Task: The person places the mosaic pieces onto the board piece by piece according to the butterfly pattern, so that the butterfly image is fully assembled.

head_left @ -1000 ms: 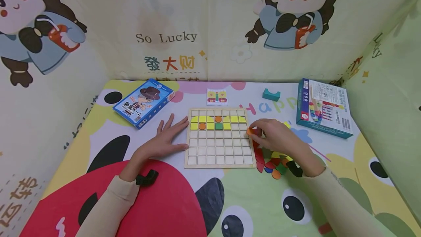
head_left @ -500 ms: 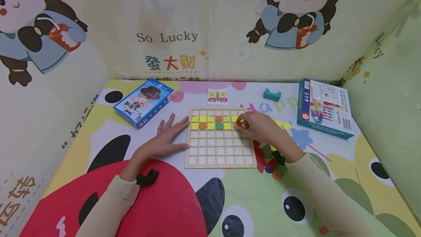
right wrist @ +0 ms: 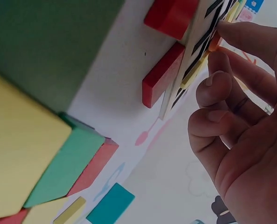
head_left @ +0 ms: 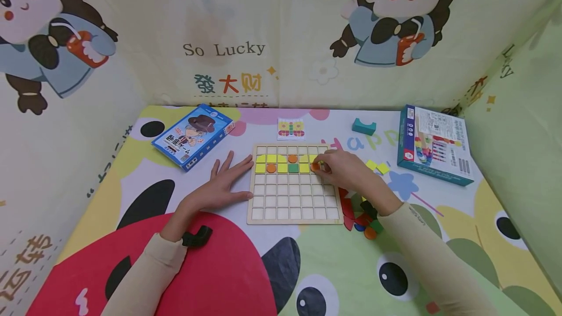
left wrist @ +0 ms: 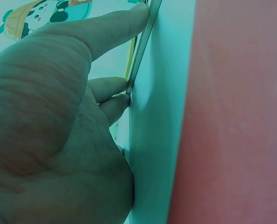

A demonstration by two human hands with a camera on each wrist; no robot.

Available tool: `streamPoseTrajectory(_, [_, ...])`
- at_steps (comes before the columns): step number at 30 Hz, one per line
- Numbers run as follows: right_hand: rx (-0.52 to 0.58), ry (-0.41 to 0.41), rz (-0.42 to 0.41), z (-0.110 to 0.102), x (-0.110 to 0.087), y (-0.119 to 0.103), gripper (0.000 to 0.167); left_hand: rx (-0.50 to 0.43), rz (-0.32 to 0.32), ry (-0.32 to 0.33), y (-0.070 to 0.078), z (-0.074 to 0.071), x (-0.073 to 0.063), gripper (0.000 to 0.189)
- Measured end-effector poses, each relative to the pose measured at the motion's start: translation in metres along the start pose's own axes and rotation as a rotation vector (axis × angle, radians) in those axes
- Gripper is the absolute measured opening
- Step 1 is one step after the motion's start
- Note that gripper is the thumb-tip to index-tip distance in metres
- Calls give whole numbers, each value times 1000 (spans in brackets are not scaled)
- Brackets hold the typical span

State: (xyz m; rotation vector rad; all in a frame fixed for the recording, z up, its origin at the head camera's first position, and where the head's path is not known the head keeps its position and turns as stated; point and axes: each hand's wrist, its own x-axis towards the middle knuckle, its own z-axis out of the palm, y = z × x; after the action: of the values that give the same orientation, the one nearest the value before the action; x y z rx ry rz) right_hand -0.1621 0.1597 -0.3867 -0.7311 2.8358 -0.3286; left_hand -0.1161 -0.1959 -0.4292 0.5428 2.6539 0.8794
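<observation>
My right hand (head_left: 347,172) is over the right part of a wooden grid board (head_left: 294,202) and pinches an orange disc (head_left: 313,167) between thumb and finger. In the right wrist view the orange disc (right wrist: 215,41) is at the board's surface, partly covered by the fingertips. Yellow tiles (head_left: 260,167), two more orange discs (head_left: 271,168) and a green square tile (head_left: 292,168) lie in the board's second and third rows. With its fingers spread and straight, my left hand (head_left: 221,184) touches the board's left edge.
A small butterfly pattern card (head_left: 291,129) lies behind the board. Loose coloured pieces (head_left: 371,232) are heaped right of it, partly under the right forearm. Further back are a blue box (head_left: 193,136), a teal block (head_left: 364,126) and another box (head_left: 434,144).
From beside the board's right edge, my right hand has moved left with the orange disc, onto the third row beside a yellow tile. The left hand stays still.
</observation>
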Motion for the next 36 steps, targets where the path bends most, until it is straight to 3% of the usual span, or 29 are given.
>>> streamPoseTrajectory(17, [74, 0, 20, -4, -7, 6, 39, -5, -15, 2, 1, 1, 0, 95])
streamPoseTrajectory(26, [103, 44, 11, -14, -26, 23, 36, -5, -13, 3, 2, 0, -1, 94])
streamPoseTrajectory(36, [129, 32, 76, -31, -43, 51, 38, -8, -10, 0, 3, 0, -1, 95])
